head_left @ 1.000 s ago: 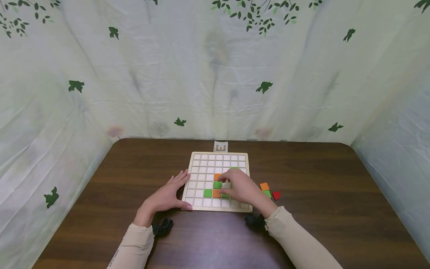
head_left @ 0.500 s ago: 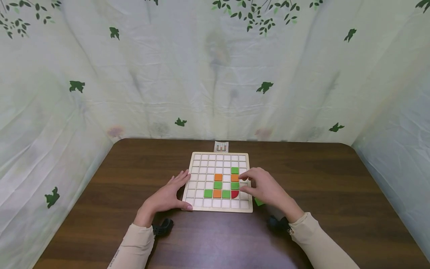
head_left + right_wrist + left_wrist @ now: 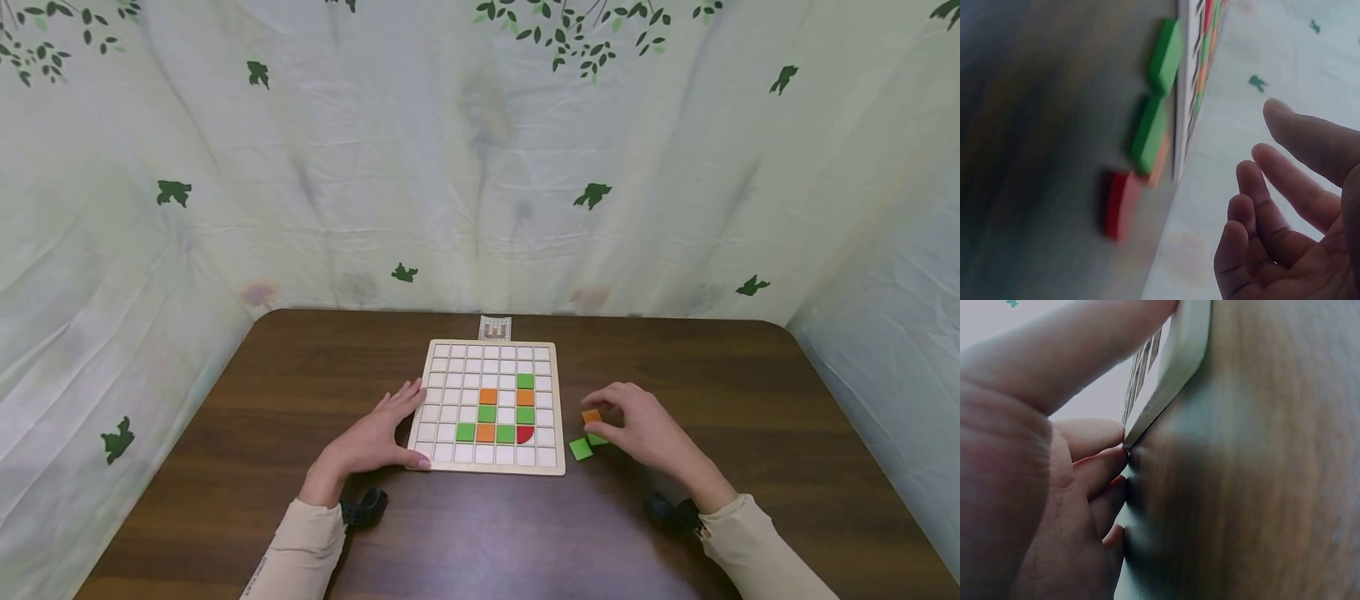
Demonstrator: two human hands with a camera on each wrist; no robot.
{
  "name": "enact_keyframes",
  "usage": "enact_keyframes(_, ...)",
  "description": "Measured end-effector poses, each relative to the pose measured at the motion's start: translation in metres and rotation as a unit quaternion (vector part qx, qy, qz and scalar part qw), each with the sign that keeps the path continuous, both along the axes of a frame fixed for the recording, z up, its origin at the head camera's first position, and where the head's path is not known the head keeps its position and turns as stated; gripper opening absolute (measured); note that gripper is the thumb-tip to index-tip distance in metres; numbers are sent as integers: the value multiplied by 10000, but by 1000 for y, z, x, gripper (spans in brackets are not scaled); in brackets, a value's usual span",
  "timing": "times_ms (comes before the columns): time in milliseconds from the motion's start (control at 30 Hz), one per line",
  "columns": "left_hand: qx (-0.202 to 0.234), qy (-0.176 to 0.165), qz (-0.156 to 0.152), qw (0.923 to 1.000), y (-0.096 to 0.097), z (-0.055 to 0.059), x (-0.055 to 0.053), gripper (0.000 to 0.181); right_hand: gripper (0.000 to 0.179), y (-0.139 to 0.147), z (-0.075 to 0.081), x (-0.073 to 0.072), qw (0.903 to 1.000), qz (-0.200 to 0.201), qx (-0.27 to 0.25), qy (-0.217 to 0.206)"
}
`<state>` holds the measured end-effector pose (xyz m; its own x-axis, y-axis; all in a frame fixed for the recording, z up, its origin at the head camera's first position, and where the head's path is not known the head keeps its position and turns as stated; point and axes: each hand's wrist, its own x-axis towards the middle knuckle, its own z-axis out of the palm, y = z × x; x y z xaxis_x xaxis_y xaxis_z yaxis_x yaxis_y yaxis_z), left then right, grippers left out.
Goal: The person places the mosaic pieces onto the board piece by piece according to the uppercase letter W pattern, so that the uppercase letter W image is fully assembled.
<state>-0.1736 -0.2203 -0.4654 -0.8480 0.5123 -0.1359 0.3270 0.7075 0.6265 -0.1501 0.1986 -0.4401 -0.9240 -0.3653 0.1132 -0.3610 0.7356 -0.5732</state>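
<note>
My left hand (image 3: 378,432) rests at the left side of a white gridded board (image 3: 441,451) with a pale wooden rim. Its fairly straight fingers touch the left edge, and the thumb lies at the near corner, as the left wrist view also shows. Off the board's right side, my right hand (image 3: 645,427) hovers over loose tiles, thumb and fingers apart with nothing between them. Beneath it are an orange tile (image 3: 592,416), a green tile (image 3: 1150,134) and a red tile (image 3: 1122,205), which the hand hides in the head view. Another green tile (image 3: 581,449) lies nearer the board.
Several green and orange square tiles sit in the board's cells, with a red rounded tile (image 3: 524,434) at the lower right of them. A small printed card (image 3: 495,327) lies beyond the board's far edge. A pale curtain (image 3: 480,167) surrounds the brown table (image 3: 337,350).
My right hand has moved right, from over the board to the loose tiles, uncovering the tiles in the grid. The left hand has stayed at the board's edge.
</note>
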Motion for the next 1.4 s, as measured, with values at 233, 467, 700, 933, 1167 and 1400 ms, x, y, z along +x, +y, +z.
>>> enact_keyframes(233, 7, 3, -3, 10000, 0, 1, 0, 117, 31, 24, -3, 6, 9996, -194, 190, 63)
enact_keyframes(467, -27, -16, 0, 10000, -1, 1, 1, 116, 32, 39, -10, 7, 9995, -204, 235, -70)
enact_keyframes(700, 6, -39, 2, 10000, -1, 2, 2, 116, 34, 42, -14, 8, 9988, -53, 192, -449)
enact_keyframes(933, 13, 1, -16, 10000, 0, 1, 1, 116, 35, 40, -13, 8, 9977, 37, 414, -544)
enact_keyframes(1167, 4, -1, -41, 10000, 0, 2, 1, 116, 30, 38, -14, 6, 9970, 44, 572, -514)
enact_keyframes(1400, 4, -17, -17, 10000, 0, 2, 2, 116, 28, 32, -13, 6, 9949, -25, 811, -597)
